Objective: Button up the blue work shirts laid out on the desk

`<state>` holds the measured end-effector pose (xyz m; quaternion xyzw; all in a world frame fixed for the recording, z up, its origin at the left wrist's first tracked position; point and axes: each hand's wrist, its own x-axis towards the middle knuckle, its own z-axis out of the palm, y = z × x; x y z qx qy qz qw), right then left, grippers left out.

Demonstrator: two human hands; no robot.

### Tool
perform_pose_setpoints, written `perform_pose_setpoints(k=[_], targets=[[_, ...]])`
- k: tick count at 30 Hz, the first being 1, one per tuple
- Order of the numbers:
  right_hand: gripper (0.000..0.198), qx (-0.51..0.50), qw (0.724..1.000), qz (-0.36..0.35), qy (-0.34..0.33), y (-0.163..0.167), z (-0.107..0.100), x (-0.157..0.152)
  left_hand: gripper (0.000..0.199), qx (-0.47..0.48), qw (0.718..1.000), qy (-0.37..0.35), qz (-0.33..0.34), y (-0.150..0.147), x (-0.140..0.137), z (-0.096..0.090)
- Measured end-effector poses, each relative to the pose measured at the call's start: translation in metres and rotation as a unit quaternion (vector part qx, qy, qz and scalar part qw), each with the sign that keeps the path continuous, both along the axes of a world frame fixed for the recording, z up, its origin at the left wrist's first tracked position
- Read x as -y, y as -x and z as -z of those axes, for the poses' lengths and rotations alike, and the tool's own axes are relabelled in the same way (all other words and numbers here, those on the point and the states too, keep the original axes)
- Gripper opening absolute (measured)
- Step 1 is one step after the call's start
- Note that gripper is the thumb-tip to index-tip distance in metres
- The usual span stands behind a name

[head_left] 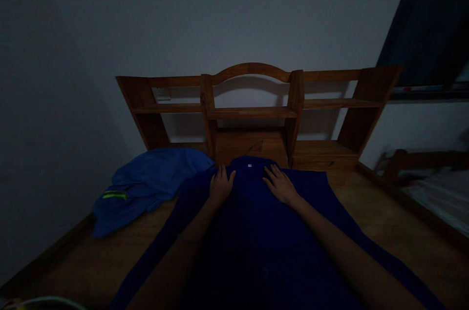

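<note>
hands flat on smooth dark blue shirt point(256, 232), left hand point(221, 185) and right hand point(279, 184) fingers spread, wooden desk point(395, 232)

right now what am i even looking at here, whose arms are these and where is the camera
There is one picture, taken by a camera worn on a person's head, looking forward and down, so the two bare arms reaching in from the bottom are that person's own. No machine is involved.

The left hand and the right hand both lie flat, palms down, near the collar of a dark blue shirt spread out on a wooden desk. Neither hand grips anything; they only press on the cloth.

To the left lies a second, lighter blue garment, crumpled, with a bright green stripe. At the back of the desk stands a wooden shelf unit against a pale wall. The room is dim, so fine details are hard to make out.
</note>
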<state>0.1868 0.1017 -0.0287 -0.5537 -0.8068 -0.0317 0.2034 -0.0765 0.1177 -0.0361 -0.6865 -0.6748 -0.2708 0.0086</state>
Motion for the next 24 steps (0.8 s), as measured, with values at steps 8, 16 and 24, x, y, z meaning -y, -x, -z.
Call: perform_pose_setpoints(k=[8, 16, 24], targets=[[0.064, 0.0, 1.0, 0.003, 0.004, 0.001, -0.001, 0.0, 0.078, -0.027, 0.999, -0.033, -0.016, 0.003, -0.003, 0.008], [0.064, 0.002, 1.0, 0.0, 0.008, 0.0, 0.001, -0.001, 0.078, -0.046, 0.999, -0.004, 0.0, 0.007, -0.007, 0.011], [0.063, 0.002, 1.0, 0.004, 0.006, 0.001, 0.001, -0.001, 0.076, -0.067, 0.998, 0.005, -0.001, 0.006, -0.007, 0.009]])
